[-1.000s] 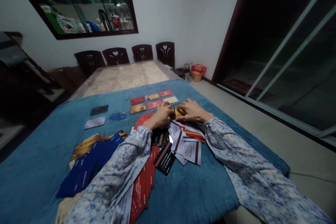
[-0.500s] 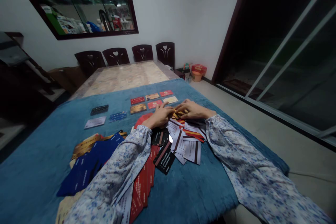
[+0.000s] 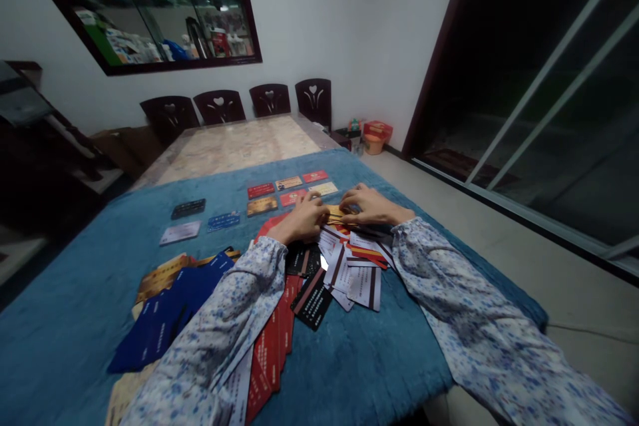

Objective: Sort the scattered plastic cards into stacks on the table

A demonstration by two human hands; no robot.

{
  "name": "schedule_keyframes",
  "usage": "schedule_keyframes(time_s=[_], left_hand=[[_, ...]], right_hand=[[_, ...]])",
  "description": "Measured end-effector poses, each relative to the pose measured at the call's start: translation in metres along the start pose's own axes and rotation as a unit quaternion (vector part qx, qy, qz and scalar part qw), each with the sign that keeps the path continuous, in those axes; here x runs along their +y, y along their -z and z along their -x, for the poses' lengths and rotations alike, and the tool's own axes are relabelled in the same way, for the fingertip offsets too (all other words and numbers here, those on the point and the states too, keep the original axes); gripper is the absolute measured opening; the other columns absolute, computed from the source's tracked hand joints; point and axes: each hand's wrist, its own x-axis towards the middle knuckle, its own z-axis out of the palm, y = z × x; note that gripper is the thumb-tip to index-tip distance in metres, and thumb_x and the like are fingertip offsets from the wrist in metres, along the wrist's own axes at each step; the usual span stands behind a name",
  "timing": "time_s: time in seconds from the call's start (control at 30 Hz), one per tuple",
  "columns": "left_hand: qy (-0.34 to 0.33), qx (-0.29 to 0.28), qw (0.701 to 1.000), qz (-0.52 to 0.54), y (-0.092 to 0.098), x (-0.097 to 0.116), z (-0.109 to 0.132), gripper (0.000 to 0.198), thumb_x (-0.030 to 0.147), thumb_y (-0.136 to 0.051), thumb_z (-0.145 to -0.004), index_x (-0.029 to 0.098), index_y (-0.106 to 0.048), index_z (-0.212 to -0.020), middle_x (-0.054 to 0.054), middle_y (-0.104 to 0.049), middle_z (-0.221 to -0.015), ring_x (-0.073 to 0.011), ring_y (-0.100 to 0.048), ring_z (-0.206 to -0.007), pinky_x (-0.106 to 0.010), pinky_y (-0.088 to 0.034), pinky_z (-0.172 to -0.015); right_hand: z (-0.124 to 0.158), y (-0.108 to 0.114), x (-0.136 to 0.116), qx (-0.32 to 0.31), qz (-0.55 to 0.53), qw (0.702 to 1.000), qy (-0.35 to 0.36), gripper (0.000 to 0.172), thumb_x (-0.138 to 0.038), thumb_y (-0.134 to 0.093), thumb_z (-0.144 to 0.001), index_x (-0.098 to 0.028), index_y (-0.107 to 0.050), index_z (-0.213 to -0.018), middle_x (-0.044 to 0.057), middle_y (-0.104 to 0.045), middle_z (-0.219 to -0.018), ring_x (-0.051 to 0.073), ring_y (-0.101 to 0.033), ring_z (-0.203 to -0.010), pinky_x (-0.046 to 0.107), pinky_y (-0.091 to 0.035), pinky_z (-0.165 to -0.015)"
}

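Observation:
My left hand (image 3: 303, 218) and my right hand (image 3: 370, 205) face each other over the far end of the card pile. Between them is a small batch of yellow cards (image 3: 335, 215), gripped at its two ends by curled fingers; the fingertips are partly hidden. Just below lie white cards with dark stripes (image 3: 364, 287), a red-and-yellow card (image 3: 368, 255) and black cards (image 3: 313, 299). Red cards (image 3: 269, 353) fan out beside my left forearm. Dark blue cards (image 3: 167, 313) and gold cards (image 3: 162, 278) lie farther left.
Several cards lie in short rows beyond my hands, among them a gold card (image 3: 262, 206) and a cream card (image 3: 323, 188). A black card (image 3: 188, 208), a white card (image 3: 180, 232) and a blue card (image 3: 223, 221) lie left on the blue cloth (image 3: 74, 319). Chairs (image 3: 313, 100) stand behind the table.
My right hand has shifted slightly, its fingers lifting and moving a little away from my left hand. More of the yellow cards shows between them, lying straighter.

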Motion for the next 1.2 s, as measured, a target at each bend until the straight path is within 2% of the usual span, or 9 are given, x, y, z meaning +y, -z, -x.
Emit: schedule_keyframes(time_s=[0.13,0.27,0.4,0.63,0.97,1.1,1.2], left_hand=[[0.014,0.001,1.0,0.004,0.0,-0.001,-0.002,0.029,0.02,-0.051,-0.093,0.018,-0.074,-0.11,-0.016,-0.066,-0.116,-0.0368,-0.045,-0.132,-0.061,-0.041,-0.107],[0.024,-0.004,0.999,0.023,-0.002,-0.004,-0.001,0.029,0.019,-0.053,-0.092,0.021,-0.072,-0.113,-0.013,-0.066,-0.128,-0.0376,-0.039,-0.141,-0.065,-0.036,-0.113],[0.031,-0.018,0.999,0.029,-0.002,-0.006,0.001,0.026,0.018,-0.053,-0.092,0.021,-0.073,-0.108,-0.012,-0.066,-0.134,-0.0394,-0.032,-0.148,-0.069,-0.031,-0.116],[0.021,-0.008,0.999,0.032,-0.003,-0.009,0.0,0.022,0.02,-0.056,-0.092,0.02,-0.076,-0.103,-0.014,-0.07,-0.126,-0.0384,-0.039,-0.142,-0.068,-0.033,-0.114],[-0.026,0.006,0.999,0.034,-0.003,-0.018,0.001,0.019,0.024,-0.058,-0.093,0.018,-0.076,-0.091,-0.013,-0.073,-0.111,-0.0312,-0.052,-0.126,-0.052,-0.042,-0.108],[-0.074,0.011,0.996,0.044,-0.004,-0.022,0.0,0.024,0.025,-0.056,-0.095,0.016,-0.075,-0.084,-0.013,-0.073,-0.099,-0.025,-0.063,-0.107,-0.039,-0.049,-0.099],[-0.08,0.02,0.995,0.062,-0.004,-0.024,0.0,0.024,0.024,-0.056,-0.095,0.016,-0.076,-0.084,-0.012,-0.073,-0.095,-0.0198,-0.067,-0.09,-0.031,-0.052,-0.086]], right_hand=[[-0.002,0.0,-0.002,-0.016,0.029,0.999,-0.012,0.047,-0.058,-0.071,-0.084,-0.024,-0.079,-0.116,0.014,-0.071,-0.126,0.036,-0.05,-0.115,0.042,-0.039,-0.085],[-0.003,-0.002,0.002,-0.019,0.03,0.999,0.006,0.044,-0.056,-0.071,-0.086,-0.028,-0.078,-0.12,0.012,-0.071,-0.128,0.035,-0.05,-0.114,0.041,-0.039,-0.084],[-0.004,-0.003,0.007,-0.016,0.027,0.999,0.031,0.037,-0.048,-0.071,-0.088,-0.027,-0.079,-0.118,0.011,-0.072,-0.125,0.033,-0.05,-0.111,0.039,-0.037,-0.084],[-0.003,-0.002,0.008,-0.001,-0.001,0.999,0.047,0.027,-0.039,-0.074,-0.084,-0.028,-0.082,-0.107,0.007,-0.076,-0.116,0.03,-0.054,-0.105,0.039,-0.04,-0.088],[0.0,0.002,0.008,0.013,-0.043,0.997,0.056,0.022,-0.032,-0.071,-0.083,-0.025,-0.084,-0.1,0.008,-0.078,-0.097,0.029,-0.056,-0.104,0.039,-0.044,-0.09],[0.002,0.004,0.007,0.014,-0.047,0.997,0.052,0.027,-0.032,-0.07,-0.084,-0.022,-0.085,-0.104,0.01,-0.077,-0.094,0.03,-0.057,-0.104,0.04,-0.046,-0.089],[0.003,0.005,0.006,0.024,-0.043,0.998,0.044,0.028,-0.032,-0.069,-0.084,-0.022,-0.085,-0.105,0.01,-0.075,-0.091,0.029,-0.059,-0.102,0.039,-0.047,-0.087]])
